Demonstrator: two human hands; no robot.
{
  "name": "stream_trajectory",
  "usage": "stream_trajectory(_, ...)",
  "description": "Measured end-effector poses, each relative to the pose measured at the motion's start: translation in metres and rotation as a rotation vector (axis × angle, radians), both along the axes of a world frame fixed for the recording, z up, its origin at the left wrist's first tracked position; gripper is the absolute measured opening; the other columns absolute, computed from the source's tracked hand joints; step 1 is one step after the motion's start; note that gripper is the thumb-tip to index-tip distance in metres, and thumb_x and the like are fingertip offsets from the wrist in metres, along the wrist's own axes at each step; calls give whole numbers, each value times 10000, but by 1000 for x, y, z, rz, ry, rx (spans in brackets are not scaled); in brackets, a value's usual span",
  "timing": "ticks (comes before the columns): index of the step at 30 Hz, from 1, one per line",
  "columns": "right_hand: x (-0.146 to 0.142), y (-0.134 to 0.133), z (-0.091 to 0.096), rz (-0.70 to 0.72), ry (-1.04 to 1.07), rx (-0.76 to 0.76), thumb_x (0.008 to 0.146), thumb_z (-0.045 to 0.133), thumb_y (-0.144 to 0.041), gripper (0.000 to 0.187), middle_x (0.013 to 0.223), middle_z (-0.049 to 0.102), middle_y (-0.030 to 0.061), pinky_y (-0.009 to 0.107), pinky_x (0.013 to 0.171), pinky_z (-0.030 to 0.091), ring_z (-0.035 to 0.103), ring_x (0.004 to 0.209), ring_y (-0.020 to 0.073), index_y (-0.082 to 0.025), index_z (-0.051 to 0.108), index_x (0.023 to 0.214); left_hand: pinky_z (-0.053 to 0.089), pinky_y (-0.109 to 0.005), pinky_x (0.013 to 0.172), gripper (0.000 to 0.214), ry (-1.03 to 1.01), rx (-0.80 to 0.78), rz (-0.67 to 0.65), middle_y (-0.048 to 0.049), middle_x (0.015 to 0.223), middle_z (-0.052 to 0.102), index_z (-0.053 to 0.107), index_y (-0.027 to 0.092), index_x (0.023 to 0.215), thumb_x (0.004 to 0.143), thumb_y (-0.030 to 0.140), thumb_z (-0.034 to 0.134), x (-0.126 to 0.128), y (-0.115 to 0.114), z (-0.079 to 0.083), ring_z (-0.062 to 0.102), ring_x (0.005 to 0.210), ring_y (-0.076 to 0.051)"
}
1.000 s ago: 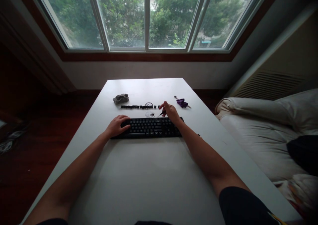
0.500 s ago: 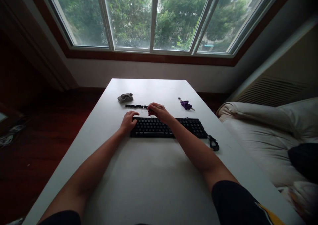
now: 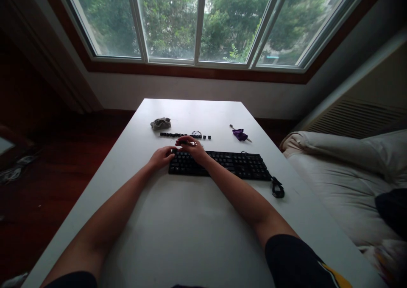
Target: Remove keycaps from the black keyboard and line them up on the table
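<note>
A black keyboard (image 3: 235, 165) lies across the white table. My left hand (image 3: 160, 157) grips its upper left corner, thumb and fingers curled around the edge. Over the keyboard's top left keys, my right hand (image 3: 194, 149) is closed on a thin tool with a dark, shiny body, which looks like a wire keycap puller (image 3: 190, 143). The hand covers most of it, and I cannot make out whether its wires touch a key. Behind the keyboard runs a row of loose black keycaps (image 3: 171, 134), and a thin wire loop (image 3: 196, 133) shows by that row.
A crumpled grey cloth (image 3: 160, 123) lies at the back left of the table (image 3: 190, 220). Toward the back right is a purple cloth (image 3: 240, 134) around a light-handled brush. The keyboard's bundled cable (image 3: 277, 188) sits at its right end. A pale sofa (image 3: 321, 169) stands to the right.
My right hand has moved left and slightly nearer, from the keycap row to the keyboard's top left keys. Keycaps it hid now show. My left hand has closed in on the keyboard's corner.
</note>
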State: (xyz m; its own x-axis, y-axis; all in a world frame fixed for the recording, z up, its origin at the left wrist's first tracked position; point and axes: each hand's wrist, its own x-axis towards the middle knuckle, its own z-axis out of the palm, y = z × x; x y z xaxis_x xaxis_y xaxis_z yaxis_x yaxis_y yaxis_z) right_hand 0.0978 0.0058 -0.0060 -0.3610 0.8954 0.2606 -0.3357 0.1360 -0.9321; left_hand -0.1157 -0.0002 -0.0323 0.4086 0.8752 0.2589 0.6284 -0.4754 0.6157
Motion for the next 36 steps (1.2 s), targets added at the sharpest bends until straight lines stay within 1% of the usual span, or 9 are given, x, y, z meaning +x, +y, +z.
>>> stream_trajectory(3,2,-1,5,-18,5,26,791,729,-394,250,998,669,34,363,797,609,680,950,200,-214,663,951,437,-268,678,376,-27,-23,-47,17,781,615,631,232,1208,848,318,566,-1,-1,1,541,676,-139)
stream_trajectory(9,1,6,3,-145,-18,3,807,699,-426,266,894,613,-4,281,699,598,684,808,142,-208,598,921,421,-252,654,310,-72,-48,-118,11,781,574,658,199,1110,818,294,622,2,-3,3,501,678,-128)
stream_trajectory(12,2,12,3,-196,-44,11,859,608,-520,320,910,590,5,233,581,575,657,711,113,-211,590,941,425,-257,659,296,-90,-51,-141,6,790,577,667,200,1096,822,306,634,6,-4,5,504,685,-131)
stream_trajectory(16,6,15,7,-226,-67,38,907,487,-607,426,1015,589,49,188,472,518,645,744,121,-208,610,989,430,-263,673,292,-92,-50,-192,3,800,591,662,206,1106,831,305,640,13,-6,7,523,699,-134)
stream_trajectory(19,9,16,6,-247,-118,27,917,461,-624,456,832,588,27,168,410,447,586,629,100,-192,607,920,434,-266,673,293,-78,-32,-188,-4,808,594,661,203,1101,835,325,647,16,-6,7,526,702,-136)
stream_trajectory(21,10,17,3,-238,-136,-17,907,488,-622,443,661,510,-24,170,381,399,513,505,80,-191,588,878,434,-265,662,296,-69,-32,-170,-7,807,597,659,201,1088,831,346,656,16,-5,5,524,695,-136)
stream_trajectory(24,10,17,0,-192,-128,-62,854,592,-598,406,568,425,-72,182,396,395,473,440,71,-192,576,862,430,-261,640,298,-59,-48,-134,-1,790,604,646,199,1064,820,369,668,15,-3,3,522,672,-133)
stream_trajectory(31,13,14,4,-65,-78,-1,797,694,-457,345,646,526,-53,235,565,488,542,581,97,-204,635,1024,431,-261,622,330,-55,-67,-90,-3,809,639,607,202,1031,803,428,683,12,-3,2,539,655,-133)
stream_trajectory(36,13,14,-2,-179,-185,94,841,629,-466,317,728,604,-11,235,565,445,512,574,91,-178,684,960,444,-262,633,353,-65,-75,-100,-11,838,656,602,204,1055,805,438,688,10,-2,3,559,668,-135)
